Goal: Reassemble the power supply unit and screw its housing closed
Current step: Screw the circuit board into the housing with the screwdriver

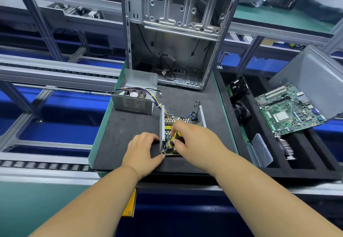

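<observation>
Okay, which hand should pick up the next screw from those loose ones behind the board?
Probably the left hand: it only steadies the tray wall, while the right hand grips the screwdriver. The screws do lie rightward, though.

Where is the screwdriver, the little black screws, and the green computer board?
screwdriver (173,140), head view, yellow-black handle.
black screws (196,104), head view, middle of cluster.
green motherboard (289,111), head view, board centre.

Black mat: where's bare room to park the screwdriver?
Free: mat left of the left hand, below the metal cover; also the strip right of the open tray, toward the green edge. Crowded: loose screws, wire bundle, right hand gripping the screwdriver.
</observation>
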Motion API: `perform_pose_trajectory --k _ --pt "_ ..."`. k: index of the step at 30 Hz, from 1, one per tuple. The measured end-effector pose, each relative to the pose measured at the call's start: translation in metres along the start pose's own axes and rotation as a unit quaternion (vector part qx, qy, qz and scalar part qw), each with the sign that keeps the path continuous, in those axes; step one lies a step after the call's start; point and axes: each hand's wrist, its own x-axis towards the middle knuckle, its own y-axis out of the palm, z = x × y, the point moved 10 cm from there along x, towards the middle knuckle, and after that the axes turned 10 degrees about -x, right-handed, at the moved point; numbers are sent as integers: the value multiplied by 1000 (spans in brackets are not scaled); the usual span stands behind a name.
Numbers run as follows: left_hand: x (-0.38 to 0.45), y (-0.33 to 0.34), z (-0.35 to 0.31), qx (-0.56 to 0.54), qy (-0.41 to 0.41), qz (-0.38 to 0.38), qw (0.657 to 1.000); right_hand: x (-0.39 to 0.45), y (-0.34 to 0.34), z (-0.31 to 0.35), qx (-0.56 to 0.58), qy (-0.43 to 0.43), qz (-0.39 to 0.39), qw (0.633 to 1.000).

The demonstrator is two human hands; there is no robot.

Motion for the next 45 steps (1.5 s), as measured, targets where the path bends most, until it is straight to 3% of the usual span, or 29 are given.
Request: perform_pose_trajectory --k 9,12,16,22,34,38,43,45 --pt "1 1 1 5 -9 -4 1000 29 -1 -6 -147 43 48 987" --pt "1 2 3 6 -9 -5 1000 28 -3 -7 -170 67 22 983" --pt "2 2 3 4 -5 -6 1000 19 -6 6 -111 26 -23 993" --pt "3 1 1 7 2 -9 1000 14 -3 5 -26 13 -9 1000" --pt "2 2 3 11 0 -4 1000 24 6 -2 -96 39 28 994" --pt "3 3 4 14 -1 -1 1000 20 5 -8 -138 66 -13 988" --pt "4 2 4 16 1 -7 1000 10 6 6 29 12 -22 999" --pt "4 2 4 15 2 -5 1000 10 4 11 42 -12 -21 999"
